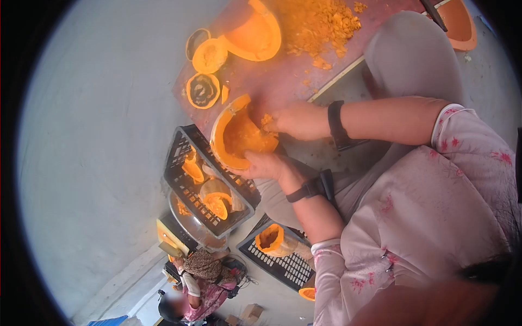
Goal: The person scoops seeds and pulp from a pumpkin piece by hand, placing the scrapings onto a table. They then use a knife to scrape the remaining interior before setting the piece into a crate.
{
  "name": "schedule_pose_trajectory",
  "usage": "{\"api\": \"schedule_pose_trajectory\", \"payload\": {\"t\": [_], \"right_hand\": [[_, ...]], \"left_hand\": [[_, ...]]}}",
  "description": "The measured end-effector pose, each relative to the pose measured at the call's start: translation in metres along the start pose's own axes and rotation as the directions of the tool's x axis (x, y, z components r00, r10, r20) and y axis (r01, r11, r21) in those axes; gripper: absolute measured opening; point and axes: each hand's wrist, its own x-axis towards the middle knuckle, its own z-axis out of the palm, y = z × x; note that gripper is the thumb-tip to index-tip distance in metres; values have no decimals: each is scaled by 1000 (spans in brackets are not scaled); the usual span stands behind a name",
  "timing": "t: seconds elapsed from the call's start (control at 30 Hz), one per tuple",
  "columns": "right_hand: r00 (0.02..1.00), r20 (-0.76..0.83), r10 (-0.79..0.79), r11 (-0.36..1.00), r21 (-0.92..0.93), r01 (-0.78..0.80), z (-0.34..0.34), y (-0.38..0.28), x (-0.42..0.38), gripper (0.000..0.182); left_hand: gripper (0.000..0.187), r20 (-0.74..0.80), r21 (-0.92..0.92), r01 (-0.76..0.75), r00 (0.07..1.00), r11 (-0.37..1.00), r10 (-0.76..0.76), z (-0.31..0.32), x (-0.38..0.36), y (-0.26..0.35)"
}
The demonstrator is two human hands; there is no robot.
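Note:
My left hand (266, 165) grips the rim of a halved orange pumpkin (239, 138) and holds it tilted over a black crate. My right hand (299, 119) is at the opposite rim, fingers curled on a lump of stringy pulp (266, 119) at the edge of the cavity. Both wrists wear black bands. My pink flowered sleeves fill the right side of the head view.
A reddish board (283, 81) carries a heap of scooped pulp (323, 24) and three pumpkin pieces (255, 35). The black crate (185, 141) holds cut pumpkin pieces; a second crate (283, 263) holds another piece (270, 239). Another person (201, 285) sits at the bottom left.

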Motion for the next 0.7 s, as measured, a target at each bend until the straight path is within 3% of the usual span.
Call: {"api": "schedule_pose_trajectory", "payload": {"t": [0.13, 0.23, 0.43, 0.53, 0.7], "right_hand": [[998, -31, -58, 997, -55, 56, 1, 6, 4, 32], [998, -26, -51, 999, 9, 51, -2, 3, 5, 34], [993, 29, -112, 985, -128, 115, -2, -4, 5, 34], [984, 83, -157, 940, -292, 174, 0, -4, 8, 29], [966, 30, -258, 899, -359, 252, 2, -1, 6, 27]], "left_hand": [[53, -6, -47, 13, 1000, 999, -14, -1, -1, -4], [54, -2, -81, 33, 999, 996, -34, -1, -2, -5], [54, -1, -56, 23, 1000, 998, -23, 1, -3, -3], [54, 12, -11, 20, 1000, 1000, -19, 2, -3, 2], [54, 33, -6, 21, 999, 1000, -21, 1, -2, 0]]}}
